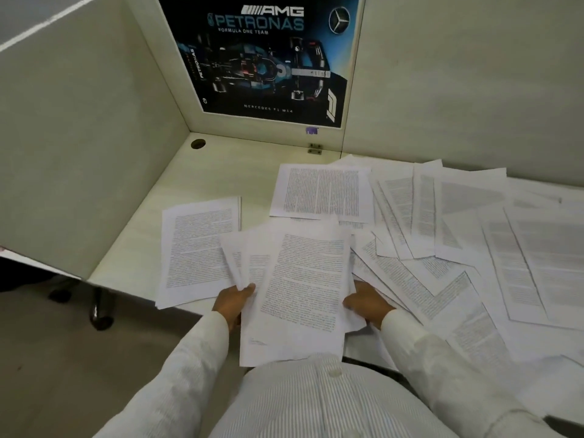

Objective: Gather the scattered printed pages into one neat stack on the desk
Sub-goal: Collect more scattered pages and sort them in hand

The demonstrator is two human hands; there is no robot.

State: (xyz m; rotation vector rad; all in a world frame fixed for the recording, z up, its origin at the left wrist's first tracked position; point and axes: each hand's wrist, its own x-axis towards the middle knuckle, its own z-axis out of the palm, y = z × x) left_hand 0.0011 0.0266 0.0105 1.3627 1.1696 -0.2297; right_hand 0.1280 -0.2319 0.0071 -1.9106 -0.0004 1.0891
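Note:
I hold a loose bundle of printed pages (300, 286) over the desk's near edge, its sheets fanned and uneven. My left hand (232, 303) grips the bundle's left edge, thumb on top. My right hand (366, 303) grips its right edge, fingers curled round the sheets. One page (196, 251) lies flat to the left of the bundle, and another page (322, 191) lies behind it. Several overlapping pages (474, 235) spread across the desk to the right.
The pale desk (208, 172) sits in a corner formed by cream partition walls (79, 147). A dark racing-car poster (268, 58) hangs on the back panel. A cable hole (198, 143) is at the back left. A chair leg with caster (99, 311) stands on the floor at left.

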